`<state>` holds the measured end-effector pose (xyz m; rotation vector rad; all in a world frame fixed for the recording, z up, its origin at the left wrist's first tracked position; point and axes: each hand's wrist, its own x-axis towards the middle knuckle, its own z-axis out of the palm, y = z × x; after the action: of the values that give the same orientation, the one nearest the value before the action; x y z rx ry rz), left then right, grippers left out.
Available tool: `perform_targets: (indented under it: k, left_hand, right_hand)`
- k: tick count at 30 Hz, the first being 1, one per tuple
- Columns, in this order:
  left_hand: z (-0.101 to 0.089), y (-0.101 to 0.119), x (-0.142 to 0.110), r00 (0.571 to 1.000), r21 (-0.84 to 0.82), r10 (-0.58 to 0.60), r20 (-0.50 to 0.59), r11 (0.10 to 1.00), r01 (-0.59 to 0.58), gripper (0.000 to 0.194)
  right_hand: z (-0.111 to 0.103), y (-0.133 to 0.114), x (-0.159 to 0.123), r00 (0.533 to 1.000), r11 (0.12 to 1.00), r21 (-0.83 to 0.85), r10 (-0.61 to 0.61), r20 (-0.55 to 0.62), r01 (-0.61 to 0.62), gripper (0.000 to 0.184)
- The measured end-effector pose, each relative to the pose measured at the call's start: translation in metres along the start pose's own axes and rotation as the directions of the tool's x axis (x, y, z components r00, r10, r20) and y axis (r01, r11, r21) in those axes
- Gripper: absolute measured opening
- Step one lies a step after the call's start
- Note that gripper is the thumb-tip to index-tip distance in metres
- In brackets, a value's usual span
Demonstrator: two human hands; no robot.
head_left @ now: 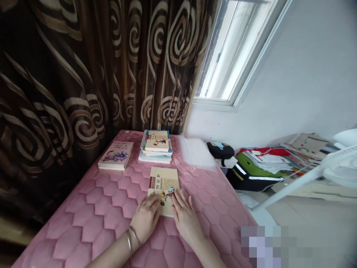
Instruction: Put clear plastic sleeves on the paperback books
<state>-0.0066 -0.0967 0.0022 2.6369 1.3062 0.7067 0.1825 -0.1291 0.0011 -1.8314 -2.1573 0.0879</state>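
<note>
Lying flat on the pink surface (97, 208): one book (164, 176), left hand (146, 215) and right hand (185, 217) outspread, palms down, at its lower sides. Beyond: book stack (155, 149); plastic sheet (196, 152).

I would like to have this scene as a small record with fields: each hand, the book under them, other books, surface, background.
left hand: fingers laid on the near left part of the cream book; bracelets at the wrist
right hand: fingers laid on its near right part
cream book: closed, cover up, on the pink padded surface
other books: middle stack beyond it; smaller pile to the left
background: patterned curtain, window
</note>
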Motion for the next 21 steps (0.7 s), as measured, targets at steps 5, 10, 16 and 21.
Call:
perform_targets:
  k: [5, 10, 16, 21]
  left_hand:
    - [-0.008, 0.003, -0.005, 0.998, -0.064, 0.041, 0.036, 0.997, -0.039, 0.043]
    - [-0.011, -0.003, 0.001, 0.998, -0.067, 0.053, 0.039, 0.996, -0.051, 0.035]
    - [-0.019, -0.015, -0.002, 0.996, -0.060, 0.073, 0.046, 0.996, -0.070, 0.026]
    - [-0.028, -0.040, -0.009, 0.998, -0.069, 0.065, 0.011, 0.996, -0.064, 0.026]
  right_hand:
    - [-0.001, -0.025, -0.011, 0.987, 0.982, 0.148, -0.096, -0.127, 0.114, 0.034]
    - [-0.006, -0.038, -0.005, 0.979, 0.960, 0.256, -0.059, -0.195, 0.109, 0.020]
    - [-0.005, -0.018, -0.008, 0.970, 0.951, 0.271, -0.086, -0.226, 0.147, 0.014]
    - [-0.004, 0.017, -0.021, 0.961, 0.959, 0.257, -0.051, -0.270, 0.123, 0.014]
